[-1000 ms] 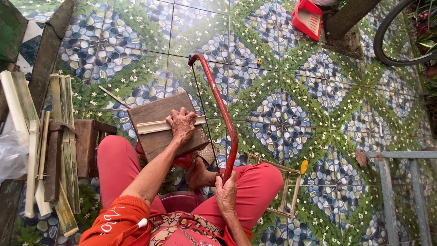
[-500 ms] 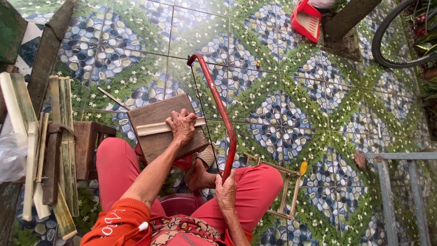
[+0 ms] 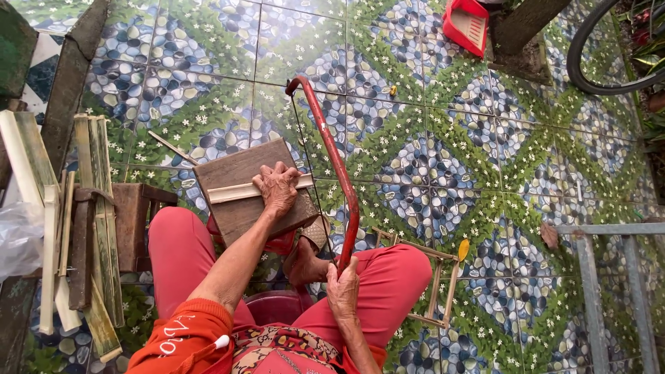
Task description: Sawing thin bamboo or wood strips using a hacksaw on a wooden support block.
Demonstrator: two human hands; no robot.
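Observation:
My left hand [image 3: 278, 188] presses a pale bamboo strip [image 3: 235, 191] flat across a brown wooden board [image 3: 242, 187] that rests over my knees. My right hand [image 3: 343, 291] grips the handle end of a red-framed hacksaw [image 3: 337, 163]. The saw's frame reaches away from me over the tiled floor, and its thin blade runs beside the right edge of the board, close to the strip's end. I sit on a low seat in red trousers, one bare foot [image 3: 305, 263] under the board.
A heap of split bamboo strips [image 3: 90, 228] and a small wooden stool [image 3: 131, 221] lie at my left. A small bamboo frame [image 3: 433, 284] lies by my right leg. A red dustpan [image 3: 465, 24], a bicycle wheel [image 3: 609, 62] and a metal rail [image 3: 596, 277] stand further right.
The saw and both hands stay almost where they were; the saw frame has shifted only slightly along the board's edge.

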